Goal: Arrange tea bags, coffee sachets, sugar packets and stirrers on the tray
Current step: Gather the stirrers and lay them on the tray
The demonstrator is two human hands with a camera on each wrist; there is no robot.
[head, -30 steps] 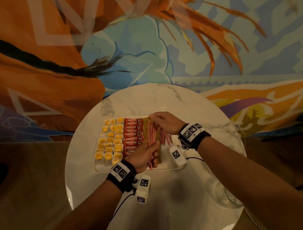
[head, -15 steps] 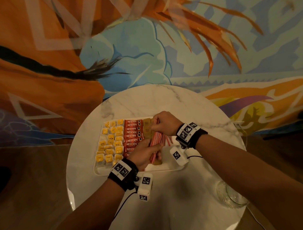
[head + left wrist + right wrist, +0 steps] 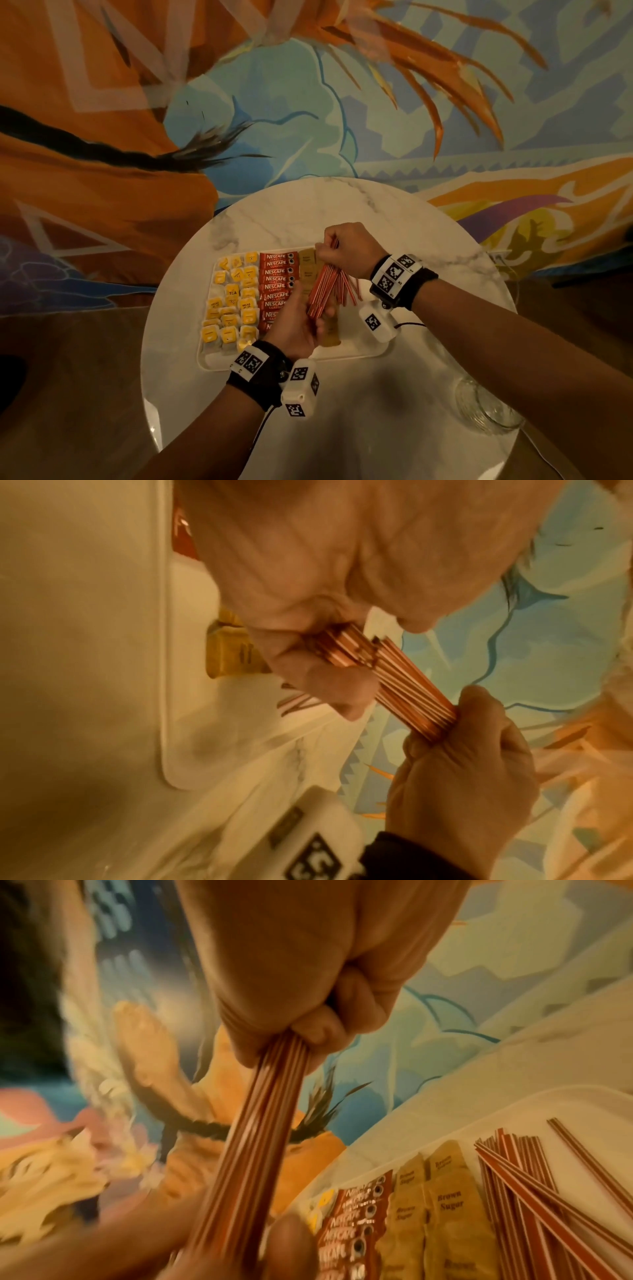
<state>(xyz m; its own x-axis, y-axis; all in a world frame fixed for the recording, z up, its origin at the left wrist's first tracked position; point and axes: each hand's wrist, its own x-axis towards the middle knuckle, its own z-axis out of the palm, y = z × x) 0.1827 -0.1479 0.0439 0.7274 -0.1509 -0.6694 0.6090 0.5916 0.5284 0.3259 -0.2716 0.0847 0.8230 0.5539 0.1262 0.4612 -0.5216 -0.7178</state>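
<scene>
A white tray [image 3: 346,354] on the round marble table holds yellow tea bags [image 3: 233,301] at the left, red coffee sachets [image 3: 276,281] beside them and brown sugar packets [image 3: 307,267] further right. A bundle of red-and-white stirrers [image 3: 322,291] is lifted above the tray. My right hand [image 3: 330,251] grips its far end, and my left hand [image 3: 313,317] grips its near end. Both grips show in the left wrist view, stirrer bundle [image 3: 394,680]. Loose stirrers [image 3: 534,1191] lie on the tray to the right of the sugar packets [image 3: 448,1213].
An empty glass [image 3: 486,406] stands near the table's front right edge. A painted mural wall rises behind the table [image 3: 308,209]. A cable [image 3: 407,325] runs from the right wrist camera across the table.
Both hands have gathered the stirrers into a bundle and raised it off the tray; the right hand moved up toward the far edge. Several stirrers stayed on the tray.
</scene>
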